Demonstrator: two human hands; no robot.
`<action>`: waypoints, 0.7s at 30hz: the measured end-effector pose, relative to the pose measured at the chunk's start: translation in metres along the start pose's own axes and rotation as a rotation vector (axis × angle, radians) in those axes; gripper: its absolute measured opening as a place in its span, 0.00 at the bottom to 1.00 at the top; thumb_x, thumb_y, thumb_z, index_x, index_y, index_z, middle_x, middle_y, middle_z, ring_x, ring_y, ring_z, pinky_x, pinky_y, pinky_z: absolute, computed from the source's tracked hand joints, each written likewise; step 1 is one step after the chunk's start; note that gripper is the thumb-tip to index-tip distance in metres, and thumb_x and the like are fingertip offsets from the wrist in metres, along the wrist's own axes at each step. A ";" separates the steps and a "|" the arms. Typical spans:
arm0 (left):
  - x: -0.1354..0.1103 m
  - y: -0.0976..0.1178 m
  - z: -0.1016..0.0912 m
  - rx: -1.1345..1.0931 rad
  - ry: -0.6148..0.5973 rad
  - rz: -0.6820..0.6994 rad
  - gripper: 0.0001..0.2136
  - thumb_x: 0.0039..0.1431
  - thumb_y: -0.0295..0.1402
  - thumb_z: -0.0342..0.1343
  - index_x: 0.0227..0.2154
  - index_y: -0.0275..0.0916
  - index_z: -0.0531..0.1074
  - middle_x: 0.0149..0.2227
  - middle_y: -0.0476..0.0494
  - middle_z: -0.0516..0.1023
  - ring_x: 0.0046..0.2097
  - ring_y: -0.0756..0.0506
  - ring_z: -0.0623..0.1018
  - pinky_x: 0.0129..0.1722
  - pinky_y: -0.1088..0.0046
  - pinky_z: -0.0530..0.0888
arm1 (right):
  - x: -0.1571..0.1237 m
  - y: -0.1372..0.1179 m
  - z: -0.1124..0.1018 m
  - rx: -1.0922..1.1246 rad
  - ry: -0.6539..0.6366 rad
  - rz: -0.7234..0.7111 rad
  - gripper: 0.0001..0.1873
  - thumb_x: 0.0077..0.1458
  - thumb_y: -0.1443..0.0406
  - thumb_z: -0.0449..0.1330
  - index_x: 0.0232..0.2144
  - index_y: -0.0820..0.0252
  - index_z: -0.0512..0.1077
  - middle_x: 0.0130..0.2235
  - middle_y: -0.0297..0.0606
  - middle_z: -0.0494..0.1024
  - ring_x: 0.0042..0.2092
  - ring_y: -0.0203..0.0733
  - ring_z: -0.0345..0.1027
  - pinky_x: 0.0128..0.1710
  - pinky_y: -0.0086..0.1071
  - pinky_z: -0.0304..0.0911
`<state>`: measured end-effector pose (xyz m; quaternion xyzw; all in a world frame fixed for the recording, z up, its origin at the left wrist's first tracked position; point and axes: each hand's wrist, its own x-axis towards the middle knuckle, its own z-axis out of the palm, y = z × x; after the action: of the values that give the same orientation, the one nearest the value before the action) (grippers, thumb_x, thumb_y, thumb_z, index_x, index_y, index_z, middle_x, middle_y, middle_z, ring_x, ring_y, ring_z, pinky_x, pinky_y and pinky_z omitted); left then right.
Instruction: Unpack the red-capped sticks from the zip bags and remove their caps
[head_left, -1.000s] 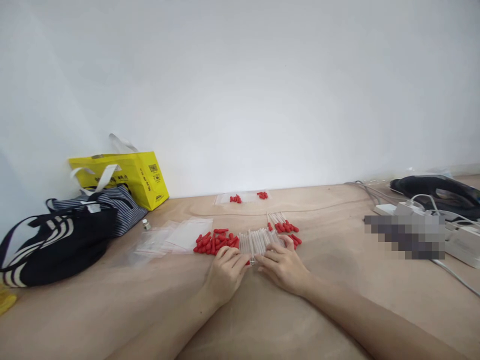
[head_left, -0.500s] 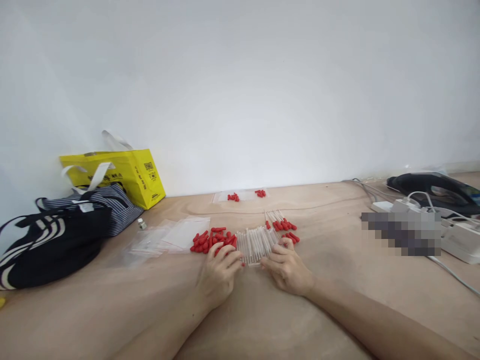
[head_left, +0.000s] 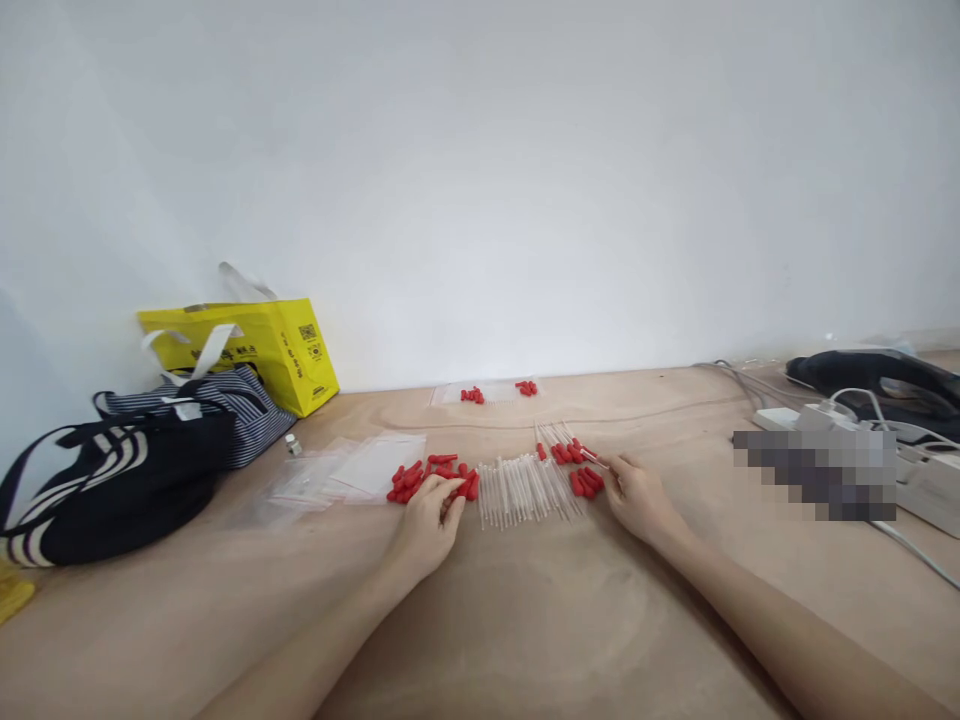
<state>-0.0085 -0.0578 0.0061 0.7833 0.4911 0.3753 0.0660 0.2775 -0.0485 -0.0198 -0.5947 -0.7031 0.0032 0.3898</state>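
Note:
A row of thin clear tubes (head_left: 525, 490) lies on the wooden table top (head_left: 525, 620), straight ahead of me. To its left is a heap of red caps (head_left: 420, 478). My left hand (head_left: 429, 512) rests at that heap's right edge, fingers curled and pinched around a red cap. Right of the row lie several tubes with red caps fitted (head_left: 564, 447) and a few loose red caps (head_left: 586, 482). My right hand (head_left: 637, 495) sits beside them, its fingertips closed on a thin capped tube that points up and left.
Clear plastic bags (head_left: 352, 470) and a tiny vial (head_left: 292, 446) lie left of the caps. Another bag with red caps (head_left: 495, 393) sits by the wall. A yellow bag (head_left: 247, 350), striped bags (head_left: 127, 470), power strips and cables (head_left: 885, 440) line the sides.
Both hands have left the near end of the tube row. The left hand went left to the red caps, the right hand went right to the capped tubes.

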 end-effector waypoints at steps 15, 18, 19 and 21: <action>0.047 0.019 0.022 -0.020 -0.191 -0.399 0.09 0.44 0.32 0.54 0.30 0.38 0.65 0.22 0.52 0.73 0.24 0.50 0.73 0.23 0.77 0.65 | -0.007 -0.028 0.019 -0.032 -0.017 -0.190 0.13 0.49 0.73 0.45 0.35 0.61 0.67 0.34 0.41 0.72 0.36 0.41 0.65 0.35 0.32 0.57; 0.050 0.017 0.013 0.004 -0.174 -0.398 0.08 0.46 0.32 0.53 0.31 0.38 0.65 0.22 0.52 0.74 0.26 0.50 0.74 0.25 0.77 0.66 | -0.003 -0.035 0.028 -0.123 0.006 -0.171 0.13 0.47 0.75 0.46 0.33 0.63 0.67 0.33 0.43 0.71 0.36 0.41 0.64 0.34 0.32 0.55; 0.052 0.015 0.008 0.018 -0.166 -0.400 0.08 0.46 0.32 0.53 0.31 0.38 0.65 0.22 0.52 0.74 0.26 0.50 0.74 0.26 0.77 0.66 | -0.001 -0.038 0.030 -0.158 0.003 -0.155 0.13 0.47 0.75 0.46 0.33 0.63 0.67 0.33 0.43 0.71 0.36 0.42 0.63 0.34 0.32 0.55; 0.056 0.008 -0.004 0.058 -0.139 -0.413 0.09 0.46 0.33 0.53 0.32 0.38 0.65 0.24 0.51 0.75 0.28 0.49 0.75 0.28 0.77 0.67 | 0.001 -0.044 0.034 -0.213 -0.009 -0.130 0.14 0.47 0.75 0.47 0.35 0.64 0.68 0.34 0.44 0.71 0.37 0.43 0.63 0.36 0.33 0.53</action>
<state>0.0078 -0.0170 0.0417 0.6916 0.6461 0.2845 0.1529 0.2221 -0.0445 -0.0222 -0.5859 -0.7384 -0.0942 0.3203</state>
